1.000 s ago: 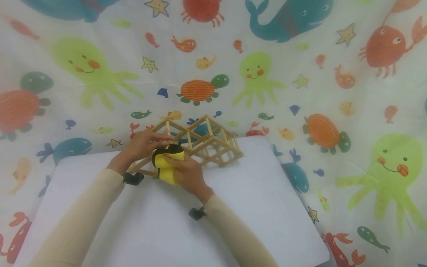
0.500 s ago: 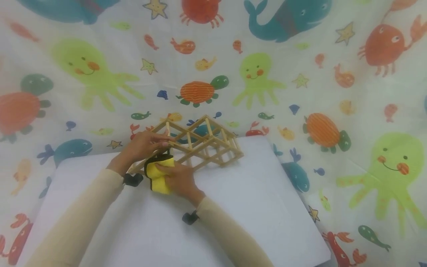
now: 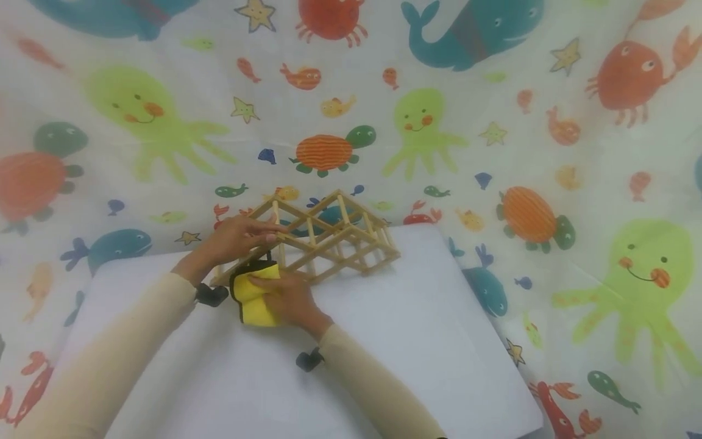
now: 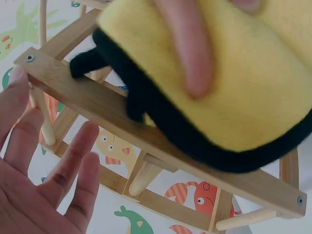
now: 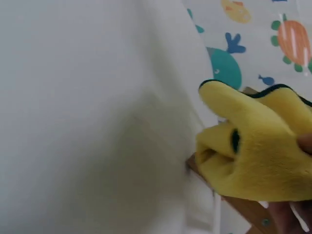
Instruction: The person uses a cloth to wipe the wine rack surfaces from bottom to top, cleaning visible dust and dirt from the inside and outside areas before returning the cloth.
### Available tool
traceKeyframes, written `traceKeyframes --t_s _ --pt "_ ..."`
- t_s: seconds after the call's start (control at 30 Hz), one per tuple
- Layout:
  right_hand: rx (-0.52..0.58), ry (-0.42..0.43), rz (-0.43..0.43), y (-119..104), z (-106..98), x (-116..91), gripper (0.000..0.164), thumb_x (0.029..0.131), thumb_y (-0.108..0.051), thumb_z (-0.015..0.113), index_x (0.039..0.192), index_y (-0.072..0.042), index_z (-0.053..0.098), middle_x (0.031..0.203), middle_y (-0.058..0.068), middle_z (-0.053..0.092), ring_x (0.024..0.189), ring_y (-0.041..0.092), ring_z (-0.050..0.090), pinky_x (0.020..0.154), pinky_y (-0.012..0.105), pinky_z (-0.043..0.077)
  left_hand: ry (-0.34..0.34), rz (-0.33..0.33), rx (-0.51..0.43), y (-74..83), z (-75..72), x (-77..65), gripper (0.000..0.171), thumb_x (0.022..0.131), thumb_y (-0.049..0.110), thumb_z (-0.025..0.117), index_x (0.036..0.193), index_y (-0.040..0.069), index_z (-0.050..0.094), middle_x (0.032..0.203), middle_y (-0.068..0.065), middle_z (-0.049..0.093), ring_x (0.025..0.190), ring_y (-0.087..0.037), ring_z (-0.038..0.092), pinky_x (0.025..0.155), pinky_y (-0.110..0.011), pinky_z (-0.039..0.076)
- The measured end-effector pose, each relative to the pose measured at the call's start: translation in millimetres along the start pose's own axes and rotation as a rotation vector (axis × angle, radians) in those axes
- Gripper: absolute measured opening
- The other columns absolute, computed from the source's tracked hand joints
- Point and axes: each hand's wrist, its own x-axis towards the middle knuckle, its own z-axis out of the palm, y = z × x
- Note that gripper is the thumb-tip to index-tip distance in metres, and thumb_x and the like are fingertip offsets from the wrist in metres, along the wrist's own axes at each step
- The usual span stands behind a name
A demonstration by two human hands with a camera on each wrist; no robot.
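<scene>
A light wooden lattice rack point(image 3: 347, 227) of crossed slats and round dowels stands at the back of the table. My left hand point(image 3: 236, 238) holds its upper left corner, fingertips right at the screwed slat end in the left wrist view. My right hand point(image 3: 293, 299) grips a folded yellow cloth point(image 3: 255, 308) with a black border, the fingers pressing on its face. In the left wrist view the cloth point(image 4: 253, 87) wraps over the long front slat point(image 4: 102, 105). Bunched folds of the cloth point(image 5: 263, 161) fill the right side of the right wrist view, hiding most of that hand.
The white table point(image 3: 417, 341) has its back edge just behind the rack. A curtain point(image 3: 471, 152) printed with sea animals hangs behind and around it. Each wrist wears a black camera mount point(image 3: 309, 360).
My right hand has moved the cloth left and downward along the rack's left slat. My left hand stays at the corner, and the rack keeps its place.
</scene>
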Motion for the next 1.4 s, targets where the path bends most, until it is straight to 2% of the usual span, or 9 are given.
traceKeyframes --t_s 0.17,0.27,0.4,0.5,0.57,0.83,0.93,1.13,1.4 --pt "0.071 0.147 -0.044 1 5 -2 0.051 0.089 0.001 0.075 0.137 -0.017 0.073 0.109 0.010 0.080 0.083 0.009 0.060 0.076 0.008 0.045 -0.017 0.024 -0.032 0.6 -1.2 -0.2 0.035 0.105 0.026 0.069 0.139 0.020 0.072 0.154 -0.016 0.057 0.056 -0.016 0.040 0.060 -0.031 0.042" --pt "0.118 0.252 -0.082 0 8 1 0.049 0.088 0.004 0.076 0.134 -0.013 0.074 0.111 0.013 0.081 0.085 0.011 0.063 0.079 0.011 0.049 0.001 0.046 -0.025 1.3 -2.4 0.1 0.034 0.104 0.025 0.070 0.138 0.019 0.073 0.146 -0.018 0.064 0.059 -0.014 0.045 0.061 -0.030 0.043" --pt "0.156 0.125 0.007 -4 14 5 0.046 0.091 -0.002 0.076 0.134 -0.019 0.074 0.116 0.009 0.080 0.092 0.011 0.065 0.081 0.011 0.049 0.002 0.045 0.000 1.4 -4.1 -0.6 0.033 0.105 0.027 0.069 0.137 0.022 0.074 0.096 -0.022 0.076 0.055 -0.009 0.039 0.055 -0.027 0.038" --pt "0.133 -0.076 0.110 -7 20 4 0.048 0.096 -0.011 0.073 0.140 -0.031 0.070 0.119 0.002 0.079 0.092 0.006 0.061 0.079 0.010 0.045 -0.012 0.018 -0.011 -0.7 -5.6 -2.6 0.032 0.106 0.028 0.067 0.137 0.023 0.073 0.106 -0.024 0.078 0.050 -0.010 0.035 0.052 -0.027 0.037" --pt "0.117 -0.149 0.131 -8 23 2 0.051 0.097 -0.014 0.071 0.143 -0.036 0.067 0.109 -0.001 0.079 0.084 0.003 0.057 0.073 0.010 0.042 -0.021 0.006 -0.015 -1.6 -5.8 -3.1 0.033 0.106 0.028 0.067 0.138 0.024 0.073 0.136 -0.021 0.071 0.051 -0.012 0.036 0.053 -0.028 0.039" --pt "0.208 0.108 0.045 -10 30 3 0.050 0.096 -0.005 0.074 0.141 -0.024 0.069 0.115 0.003 0.077 0.095 0.009 0.061 0.084 0.010 0.048 -0.037 -0.007 -0.027 -1.3 -4.8 -0.5 0.035 0.106 0.029 0.067 0.140 0.024 0.071 0.134 -0.018 0.074 0.058 -0.014 0.041 0.059 -0.030 0.041" --pt "0.186 0.044 0.084 -11 34 9 0.047 0.097 -0.007 0.073 0.141 -0.025 0.070 0.109 0.002 0.078 0.090 0.008 0.061 0.078 0.010 0.047 -0.039 -0.014 -0.027 -0.3 -5.5 -0.8 0.035 0.106 0.030 0.067 0.140 0.026 0.071 0.112 -0.018 0.079 0.058 -0.016 0.042 0.057 -0.030 0.040" --pt "0.078 -0.201 0.196 -10 46 9 0.050 0.094 -0.014 0.073 0.138 -0.037 0.070 0.116 -0.001 0.080 0.082 0.002 0.058 0.066 0.008 0.040 -0.029 0.020 -0.012 0.5 -6.6 -1.4 0.034 0.106 0.028 0.067 0.140 0.024 0.072 0.135 -0.021 0.072 0.067 -0.017 0.055 0.066 -0.031 0.045" --pt "0.165 -0.080 0.077 -16 46 7 0.049 0.099 -0.010 0.071 0.143 -0.031 0.068 0.122 0.001 0.077 0.093 0.004 0.059 0.077 0.008 0.043 -0.028 0.003 -0.025 1.2 -5.0 -1.0 0.033 0.106 0.030 0.067 0.139 0.025 0.072 0.118 -0.020 0.078 0.055 -0.013 0.035 0.054 -0.029 0.036"
